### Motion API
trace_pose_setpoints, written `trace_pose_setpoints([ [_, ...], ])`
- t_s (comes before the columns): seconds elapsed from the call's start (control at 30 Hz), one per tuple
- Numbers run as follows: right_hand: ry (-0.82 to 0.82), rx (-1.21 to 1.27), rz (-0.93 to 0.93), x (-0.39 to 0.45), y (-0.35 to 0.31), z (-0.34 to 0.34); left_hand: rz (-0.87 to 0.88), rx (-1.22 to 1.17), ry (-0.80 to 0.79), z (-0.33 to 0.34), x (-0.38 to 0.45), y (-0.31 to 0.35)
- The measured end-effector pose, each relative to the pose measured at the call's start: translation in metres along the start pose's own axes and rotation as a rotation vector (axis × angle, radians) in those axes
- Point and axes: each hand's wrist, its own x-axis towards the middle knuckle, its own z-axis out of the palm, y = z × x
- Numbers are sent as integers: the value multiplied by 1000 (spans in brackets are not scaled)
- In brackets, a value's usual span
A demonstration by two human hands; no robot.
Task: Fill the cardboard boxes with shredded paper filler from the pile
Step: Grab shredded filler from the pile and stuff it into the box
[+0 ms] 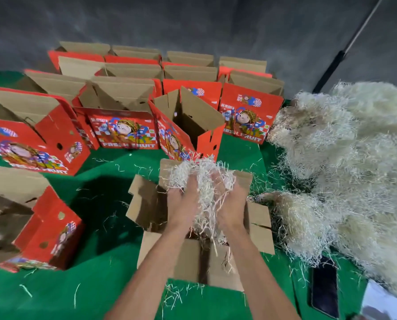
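Note:
An open cardboard box [146, 204] with its flaps spread stands right in front of me on the green cloth. Above its opening my left hand [183, 204] and my right hand [232, 204] together hold a wad of pale shredded paper filler [199, 174]. The fingers of both hands are buried in the shreds, and loose strands hang down between my palms into the box. The big pile of filler [345, 162] lies to the right, beside the box.
Several red printed fruit boxes [123, 128] stand open in rows behind and to the left; another [49, 229] is at near left. A dark phone [324, 287] lies at the lower right by the pile. Stray shreds dot the green cloth [95, 285].

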Motion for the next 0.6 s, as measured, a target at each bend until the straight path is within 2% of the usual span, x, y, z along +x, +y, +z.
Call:
trace_pose_setpoints([
  [0.03, 44, 76, -28, 10, -1, -2, 20, -28, 85, -10, 11, 0],
  [0.1, 129, 14, -119, 26, -3, -22, 39, -46, 237, -33, 31, 4],
  [0.13, 190, 13, -108, 32, -2, -34, 30, -100, 268, -45, 42, 3],
  [0.2, 215, 42, -71, 35, 1, -39, 0, -222, 115, -52, 45, 9],
  [0.27, 74, 20, -36, 29, 15, -20, -78, -198, -211, -32, 30, 9],
  [0.33, -62, 111, 117, 19, 30, 6, -111, -52, -311, -9, 9, -3],
  [0.4, -111, 168, 159, 15, 36, 16, 16, 84, -204, 1, 4, -15],
  [0.43, -93, 186, 106, 18, 33, 14, 30, 141, -142, -1, 5, -17],
  [0.5, -22, 128, -39, 26, 20, 0, 17, 209, -138, -14, 14, -15],
  [0.6, 67, -67, -192, 29, 0, -29, -35, 40, -78, -35, 39, 1],
])
